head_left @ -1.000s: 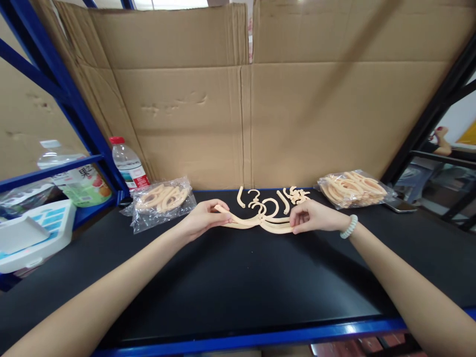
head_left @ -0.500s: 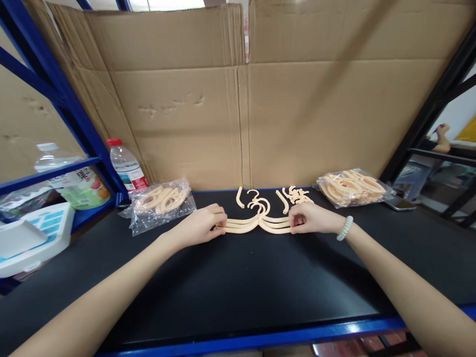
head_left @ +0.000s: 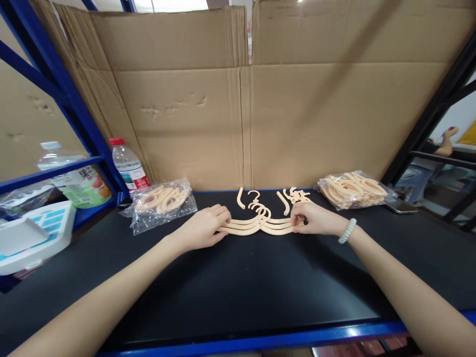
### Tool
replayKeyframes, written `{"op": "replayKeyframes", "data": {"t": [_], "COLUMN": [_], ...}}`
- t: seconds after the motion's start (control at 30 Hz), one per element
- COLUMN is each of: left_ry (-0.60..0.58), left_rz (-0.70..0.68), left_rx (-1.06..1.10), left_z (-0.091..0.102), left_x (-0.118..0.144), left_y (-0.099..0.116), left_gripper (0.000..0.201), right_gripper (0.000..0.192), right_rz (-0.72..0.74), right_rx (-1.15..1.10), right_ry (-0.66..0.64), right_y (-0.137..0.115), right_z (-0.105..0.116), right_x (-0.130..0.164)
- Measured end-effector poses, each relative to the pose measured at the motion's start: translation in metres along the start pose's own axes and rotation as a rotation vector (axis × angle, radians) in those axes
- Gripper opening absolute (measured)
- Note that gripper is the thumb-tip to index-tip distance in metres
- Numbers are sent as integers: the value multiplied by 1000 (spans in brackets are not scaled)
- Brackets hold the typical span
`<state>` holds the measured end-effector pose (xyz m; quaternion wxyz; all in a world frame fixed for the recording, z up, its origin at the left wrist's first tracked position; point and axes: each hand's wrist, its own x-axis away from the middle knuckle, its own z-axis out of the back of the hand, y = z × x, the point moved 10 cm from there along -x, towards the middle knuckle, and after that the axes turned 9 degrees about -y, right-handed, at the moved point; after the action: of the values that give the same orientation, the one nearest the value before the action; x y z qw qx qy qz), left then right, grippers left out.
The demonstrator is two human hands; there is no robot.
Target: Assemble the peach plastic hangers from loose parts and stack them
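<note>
Gripping the nested beige clothes hangers (head_left: 261, 224) at both ends now, with left hand (head_left: 206, 226) and right hand (head_left: 319, 218), near the back edge of the desk (head_left: 238, 287): seemingly assembled already, with loose hanger arms (head_left: 240, 199) and a hook (head_left: 254, 191) behind, unjoined.

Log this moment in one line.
left hand: around left ends of hangers; right hand: around right ends; hangers: nested on table; left bag, right bag: on table
</note>
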<state>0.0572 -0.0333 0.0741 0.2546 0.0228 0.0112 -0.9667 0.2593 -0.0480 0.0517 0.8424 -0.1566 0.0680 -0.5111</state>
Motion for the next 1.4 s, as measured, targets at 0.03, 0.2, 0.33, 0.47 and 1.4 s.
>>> {"op": "replayKeyframes", "data": {"t": [0.03,0.2,0.33,0.47,1.4], "left_ry": [16,40,22,3,73], "left_rz": [20,52,10,15,-75], "left_rx": [37,261,364,370,369], "left_z": [0,-8,-14,-17,-17], "left_x": [0,1,-1,-2,-4], "left_y": [-3,-18,-18,-15,-13], "left_gripper": [16,32,25,27,15], "right_gripper": [1,34,48,40,32], "right_rz": [-8,-59,-62,-41,-51], "right_rx": [3,-44,-54,-76,-48], "right_ry": [5,29,-3,-17,-13], "right_y": [1,11,17,19,16], "right_z": [1,6,4,2,3], "right_x": [0,4,5,4,4]}}
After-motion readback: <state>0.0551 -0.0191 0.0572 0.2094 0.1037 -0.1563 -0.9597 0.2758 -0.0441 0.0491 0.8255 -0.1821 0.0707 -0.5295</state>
